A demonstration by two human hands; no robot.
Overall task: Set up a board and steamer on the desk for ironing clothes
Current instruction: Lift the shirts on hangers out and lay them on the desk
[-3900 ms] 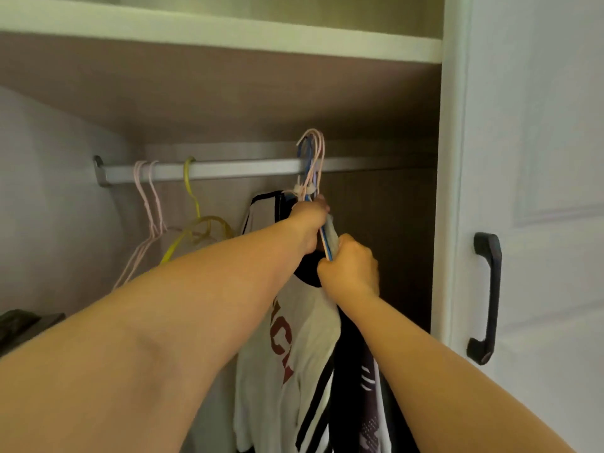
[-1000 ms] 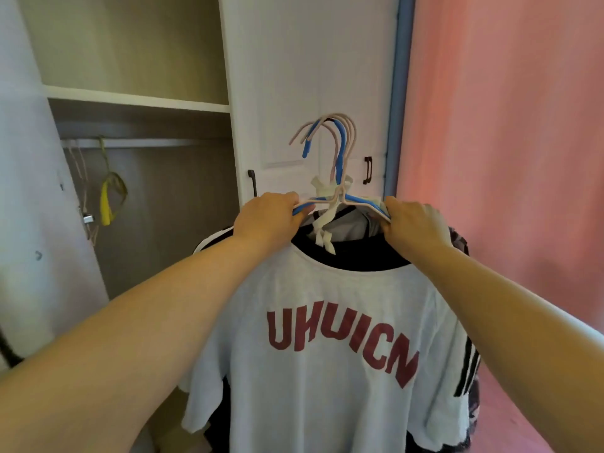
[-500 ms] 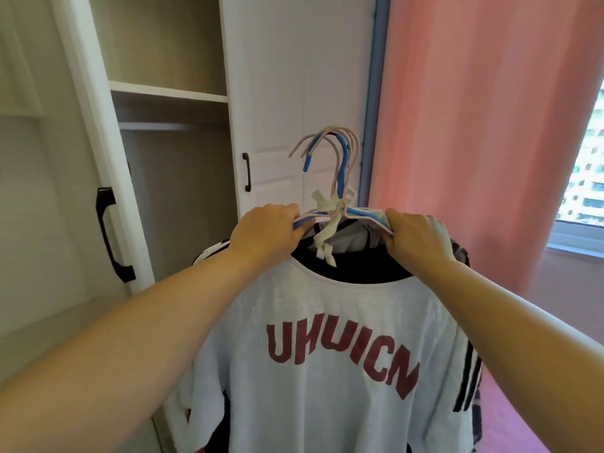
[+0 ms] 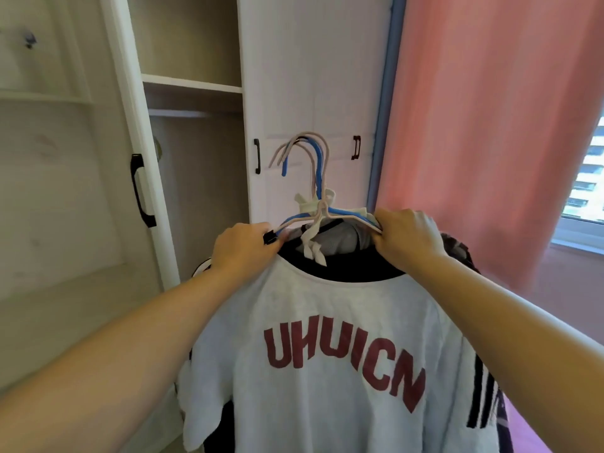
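Wardrobe point(image 4: 313, 93) doors and a pink curtain point(image 4: 490, 125) fill the background; no board, steamer or desk is in view. Both hands are curled tight around the hangers point(image 4: 322, 214) — left hand point(image 4: 243, 251) on the left shoulder end, right hand point(image 4: 407, 243) on the right, equally near. Their long axis runs level, left to right between the fists, hooks pointing up. Below hangs the clothing: a white shirt point(image 4: 327, 338), soft knit with dark red letters, nearest the camera, darker striped garments behind it. Thin coated wire, blue and beige — likely slippery, so the bundle probably needs both grips on the way to the desk
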